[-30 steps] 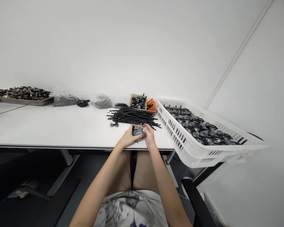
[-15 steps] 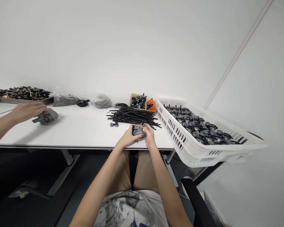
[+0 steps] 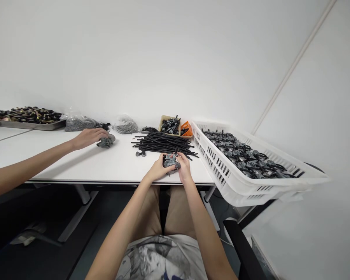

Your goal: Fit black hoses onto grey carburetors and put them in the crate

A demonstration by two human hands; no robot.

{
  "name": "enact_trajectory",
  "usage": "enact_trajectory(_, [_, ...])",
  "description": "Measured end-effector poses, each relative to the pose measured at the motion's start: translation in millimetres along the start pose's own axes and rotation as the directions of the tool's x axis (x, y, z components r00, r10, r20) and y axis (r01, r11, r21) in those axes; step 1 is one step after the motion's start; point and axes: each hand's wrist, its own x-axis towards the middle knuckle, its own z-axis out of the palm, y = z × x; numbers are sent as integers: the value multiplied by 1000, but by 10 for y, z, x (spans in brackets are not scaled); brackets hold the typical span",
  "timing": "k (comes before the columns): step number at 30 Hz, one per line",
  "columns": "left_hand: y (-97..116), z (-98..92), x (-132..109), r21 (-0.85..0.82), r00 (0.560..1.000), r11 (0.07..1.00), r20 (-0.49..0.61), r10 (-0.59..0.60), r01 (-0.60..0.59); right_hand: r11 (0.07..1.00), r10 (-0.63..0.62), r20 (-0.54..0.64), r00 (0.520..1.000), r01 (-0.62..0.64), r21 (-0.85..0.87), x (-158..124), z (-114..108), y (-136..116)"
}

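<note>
the small grey part (image 3: 171, 162) is above the near edge of the tabletop (image 3: 76, 159), pinched between my grips: left grip (image 3: 157, 171) closed on its left side, right grip (image 3: 184, 168) closed on its right. the pile of black tubes (image 3: 163, 143) lies just behind it, and the white basket (image 3: 221, 171) is to the right. a co-worker's hand (image 3: 89, 137) touches another grey piece (image 3: 105, 142) well to the left.

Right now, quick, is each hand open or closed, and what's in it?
Left hand: closed, holding the small grey part.
Right hand: closed on the small grey part too.
</note>
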Motion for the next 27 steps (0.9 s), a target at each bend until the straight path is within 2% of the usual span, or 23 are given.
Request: enact_trajectory(27, [1, -3, 0, -30, 1000, 999, -4, 13, -13, 1000, -4, 17, 1000, 4, 4, 0, -13, 7])
